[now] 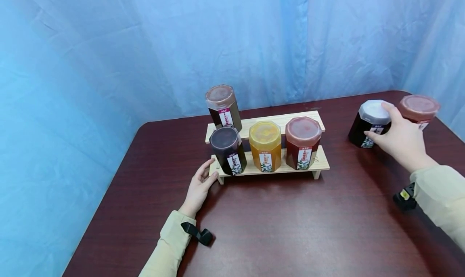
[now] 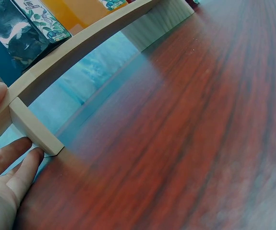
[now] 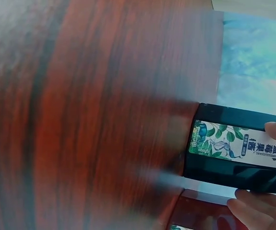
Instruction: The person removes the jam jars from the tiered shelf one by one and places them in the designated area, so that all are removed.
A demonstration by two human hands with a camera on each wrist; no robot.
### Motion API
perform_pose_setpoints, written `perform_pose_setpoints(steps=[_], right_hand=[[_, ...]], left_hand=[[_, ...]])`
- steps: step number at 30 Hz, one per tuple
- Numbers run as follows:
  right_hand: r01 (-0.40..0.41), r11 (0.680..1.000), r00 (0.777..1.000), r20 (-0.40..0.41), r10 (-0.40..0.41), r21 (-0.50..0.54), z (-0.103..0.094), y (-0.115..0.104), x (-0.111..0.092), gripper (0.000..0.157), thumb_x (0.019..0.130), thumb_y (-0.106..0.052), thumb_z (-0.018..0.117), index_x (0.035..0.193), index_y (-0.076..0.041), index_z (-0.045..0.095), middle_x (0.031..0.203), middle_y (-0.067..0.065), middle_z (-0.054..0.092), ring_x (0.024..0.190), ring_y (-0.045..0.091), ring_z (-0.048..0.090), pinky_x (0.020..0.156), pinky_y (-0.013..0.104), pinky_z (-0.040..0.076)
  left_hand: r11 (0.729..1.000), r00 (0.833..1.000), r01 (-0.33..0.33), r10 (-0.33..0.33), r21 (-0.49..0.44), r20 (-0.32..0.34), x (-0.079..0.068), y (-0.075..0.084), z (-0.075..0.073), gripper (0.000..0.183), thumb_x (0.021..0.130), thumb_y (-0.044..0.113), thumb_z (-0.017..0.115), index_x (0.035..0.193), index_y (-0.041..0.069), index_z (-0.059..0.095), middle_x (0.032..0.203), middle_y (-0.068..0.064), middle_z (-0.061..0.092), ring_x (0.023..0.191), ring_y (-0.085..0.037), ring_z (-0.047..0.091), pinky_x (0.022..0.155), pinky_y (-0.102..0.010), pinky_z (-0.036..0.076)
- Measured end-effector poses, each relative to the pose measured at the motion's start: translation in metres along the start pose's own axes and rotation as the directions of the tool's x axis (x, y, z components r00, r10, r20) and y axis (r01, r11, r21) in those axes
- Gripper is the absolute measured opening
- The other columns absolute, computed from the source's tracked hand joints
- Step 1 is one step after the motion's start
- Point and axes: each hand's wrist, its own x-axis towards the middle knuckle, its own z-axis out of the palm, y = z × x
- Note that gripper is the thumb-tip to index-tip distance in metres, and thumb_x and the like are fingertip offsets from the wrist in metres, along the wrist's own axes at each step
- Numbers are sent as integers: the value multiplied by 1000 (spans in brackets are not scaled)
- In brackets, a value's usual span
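Note:
My left hand (image 1: 196, 188) holds the left end of a two-step wooden rack (image 1: 321, 159), its thumb at the board's corner and its fingers beside the leg in the left wrist view. A dark purple jar (image 1: 229, 152), a yellow jar (image 1: 266, 154) and a red jar (image 1: 302, 147) stand on the lower step. On the upper step's left end is a brown-lidded jar (image 1: 222, 103). Off to the right, my right hand (image 1: 405, 141) grips a black jar (image 1: 357, 129) with a pale lid, thumb and fingers on opposite sides. Its white label (image 3: 241, 143) shows in the right wrist view.
Another red jar (image 1: 419, 107) stands right beside the black one, partly behind my right hand. The dark wooden table (image 1: 276, 228) reaches back to a blue curtain (image 1: 218, 47), which also hangs along the left and right sides.

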Motion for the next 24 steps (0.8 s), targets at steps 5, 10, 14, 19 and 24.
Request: perform_pose_setpoints(steps=[5,10,14,19,24], right_hand=[[-4,1000,1000,-1,4,2,0,1,-1,83,84,-22,68,150,-9,21,127,43,41,106,62,38,100,75,12],[-6,1000,1000,1,6,5,-1,2,-1,82,85,-22,67,151,-9,20,130,43,39,108,62,37,98,75,16],[3,1000,1000,-5,-3,13,0,3,-1,81,86,-22,66,151,-9,20,130,43,39,108,62,37,98,75,15],[22,1000,1000,-21,-22,-1,1,5,-2,80,86,-21,65,150,-8,20,125,44,42,104,61,41,98,75,14],[26,999,1000,-15,-26,-21,1,6,-3,79,87,-23,65,151,-10,20,123,44,44,100,59,44,92,73,24]], left_hand=[[1000,1000,3,-3,8,-6,0,-1,0,47,94,5,56,140,6,43,130,-25,53,99,-2,59,88,-17,45],[1000,1000,1,-1,5,-7,1,-1,0,47,94,5,56,139,5,43,129,-25,54,98,-2,59,87,-17,45],[1000,1000,-1,1,4,-9,1,-1,0,47,94,4,56,139,5,43,129,-25,54,98,-2,59,87,-17,45],[1000,1000,0,0,1,-8,0,-1,0,47,94,4,56,139,5,43,129,-25,53,98,-2,59,87,-17,45],[1000,1000,-5,5,-1,-5,0,-1,0,48,94,4,56,140,5,43,130,-25,53,98,-2,59,87,-17,45]])
